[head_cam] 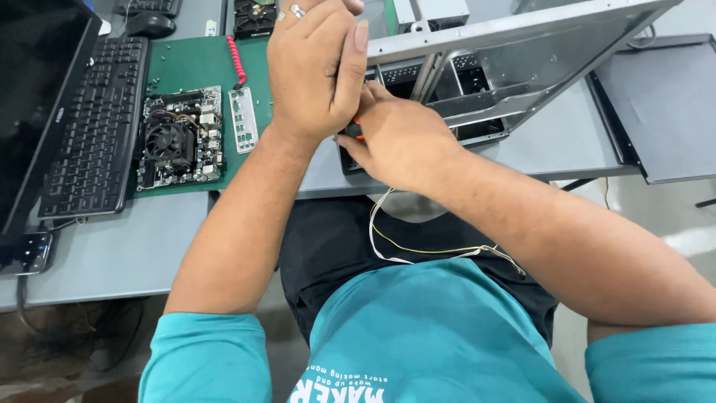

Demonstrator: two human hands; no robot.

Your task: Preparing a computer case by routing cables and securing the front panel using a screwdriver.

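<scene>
Bare metal computer case [514, 67] lies tilted on the grey bench [119, 246], at about 1 o'clock from the person's chest, open side toward the camera. Inside, only empty drive bays and perforated panels show; no board is mounted in the part that can be seen.

Both hands meet at the case's near-left corner. Right hand [406, 138] is curled around a small tool with a red-orange handle [356, 125], mostly hidden; the tip cannot be seen. Left hand [313, 63], ring on one finger, sits above it at 12 o'clock, fingers closed and thumb pressed down on the same spot; what it pinches cannot be told.

Thin white and yellow wires [418, 250] trail from under the hands down across the lap at 6 o'clock, loose.

At 10 o'clock, a motherboard [179, 138] with its cooler fan rests on a green mat [194, 63], well apart from the case. Just beside it, at its 3 o'clock, lies the silver port shield [244, 119], not fitted. A red coiled cord [236, 63] runs along the mat.

Further out at 9 o'clock: black keyboard [93, 127], monitor edge [37, 97].

Judgement: early stage. Case is under work; board and shield are still outside it.
</scene>
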